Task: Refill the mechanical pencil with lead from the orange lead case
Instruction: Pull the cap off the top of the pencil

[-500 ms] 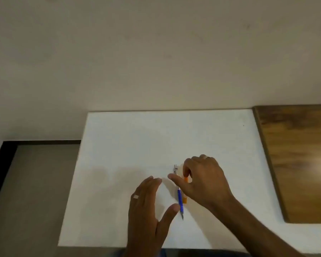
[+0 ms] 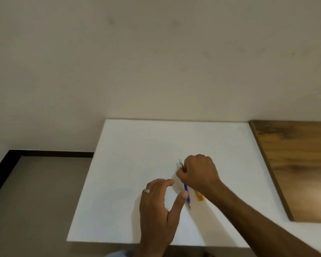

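A white table (image 2: 130,164) stands against a plain wall. Nearest, the left hand (image 2: 158,206) is spread wide, thumb by the mechanical pencil (image 2: 186,191). Beyond it, the right hand (image 2: 198,173) pinches the pencil's upper barrel. The orange lead case (image 2: 200,197) lies just right of the pencil, under the wrist, which could knock it away.

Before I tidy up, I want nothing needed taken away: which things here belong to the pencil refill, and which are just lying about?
Belong: pencil, in the right hand; orange lead case; left hand, open beside it.
Lying about: wooden board; white table only carries them.
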